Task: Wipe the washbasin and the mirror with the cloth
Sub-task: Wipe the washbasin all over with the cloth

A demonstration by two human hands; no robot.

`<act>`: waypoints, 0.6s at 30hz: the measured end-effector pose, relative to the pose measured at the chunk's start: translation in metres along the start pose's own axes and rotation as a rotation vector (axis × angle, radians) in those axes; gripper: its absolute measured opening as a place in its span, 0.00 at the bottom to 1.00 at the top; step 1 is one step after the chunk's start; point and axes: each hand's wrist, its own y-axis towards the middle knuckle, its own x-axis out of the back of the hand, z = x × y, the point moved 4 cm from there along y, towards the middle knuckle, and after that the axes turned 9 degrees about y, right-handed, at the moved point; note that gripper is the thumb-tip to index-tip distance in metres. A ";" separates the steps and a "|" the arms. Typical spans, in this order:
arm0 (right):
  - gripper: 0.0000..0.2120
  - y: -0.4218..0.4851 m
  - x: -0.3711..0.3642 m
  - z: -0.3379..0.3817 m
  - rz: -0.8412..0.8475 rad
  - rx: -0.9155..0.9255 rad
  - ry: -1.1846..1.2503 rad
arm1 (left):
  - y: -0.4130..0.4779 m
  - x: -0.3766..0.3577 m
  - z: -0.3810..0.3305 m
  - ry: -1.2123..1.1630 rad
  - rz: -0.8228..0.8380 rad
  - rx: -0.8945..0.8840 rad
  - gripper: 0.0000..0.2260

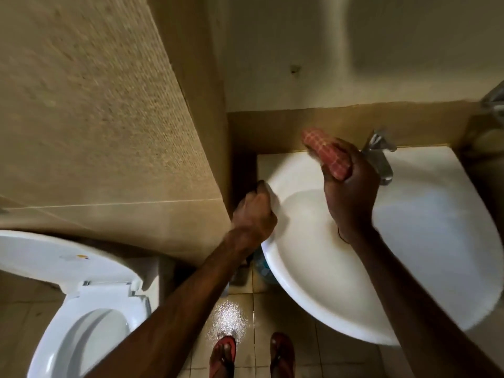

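A white washbasin (425, 241) is fixed to the wall at the right, with a chrome tap (380, 156) at its back. My right hand (351, 192) is above the bowl, closed around a rolled red checked cloth (324, 151) whose end sticks out toward the wall. My left hand (255, 214) grips the basin's left rim, fingers curled over the edge. No mirror is visible; only a bare cream wall shows above the basin.
A white toilet (81, 323) with its lid raised stands at the lower left. A tiled wall corner (207, 148) juts out just left of the basin. The floor tiles (229, 317) are wet and shiny. My feet in red sandals (222, 353) stand below the basin.
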 end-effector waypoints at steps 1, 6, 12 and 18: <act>0.17 0.005 -0.014 -0.012 0.079 0.114 -0.072 | 0.002 -0.001 0.002 0.000 -0.016 0.007 0.30; 0.24 -0.029 -0.067 -0.070 0.483 0.195 -0.343 | 0.003 -0.007 0.008 -0.083 -0.045 -0.021 0.32; 0.38 -0.063 -0.070 -0.047 0.653 0.225 -0.463 | 0.001 -0.002 0.008 -0.212 -0.141 -0.078 0.17; 0.43 -0.055 -0.078 -0.038 0.575 0.208 -0.497 | -0.006 0.003 0.007 -0.256 -0.141 -0.055 0.16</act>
